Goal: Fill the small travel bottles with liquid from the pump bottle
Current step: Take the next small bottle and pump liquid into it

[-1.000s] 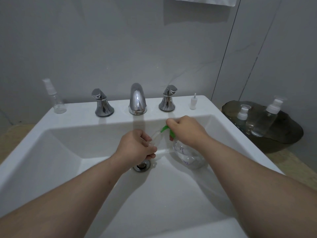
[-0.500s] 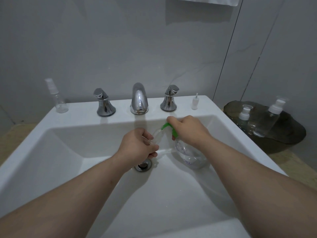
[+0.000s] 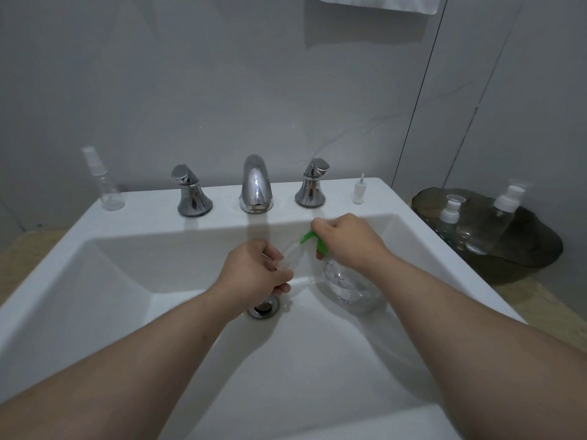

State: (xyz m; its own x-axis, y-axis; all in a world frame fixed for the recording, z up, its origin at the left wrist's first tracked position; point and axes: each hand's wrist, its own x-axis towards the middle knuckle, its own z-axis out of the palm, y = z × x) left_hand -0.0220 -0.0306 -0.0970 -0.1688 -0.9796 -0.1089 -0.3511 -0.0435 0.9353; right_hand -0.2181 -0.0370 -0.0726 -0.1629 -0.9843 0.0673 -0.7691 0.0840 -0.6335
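Noted over the basin, just above the drain [image 3: 263, 308]: small travel bottle [image 3: 290, 254], clear, tilted, mouth raised toward the green nozzle of the pump bottle [image 3: 347, 287]. Nozzle and mouth close together; cannot tell whether touching, or whether liquid passes. Fill level in the small bottle too faint to read. Judged mid-fill on this bottle, task partly through at most.

Standing upright elsewhere: spray bottle [image 3: 104, 185] on the left ledge of the sink [image 3: 143, 214]; short bottle [image 3: 449, 214] and taller bottle [image 3: 495, 227] on a dark tray [image 3: 540, 249] to the right. Contents unreadable, so unclear which remain to be filled. Loose white insert [image 3: 359, 193] on the back ledge, probably off the bottle in hand.

Left hand [image 3: 254, 271]: curled round the small bottle's lower body, knuckles up. Right hand [image 3: 346, 239]: clenched over the green pump head from above. Pump bottle's base apparently resting on the basin slope.
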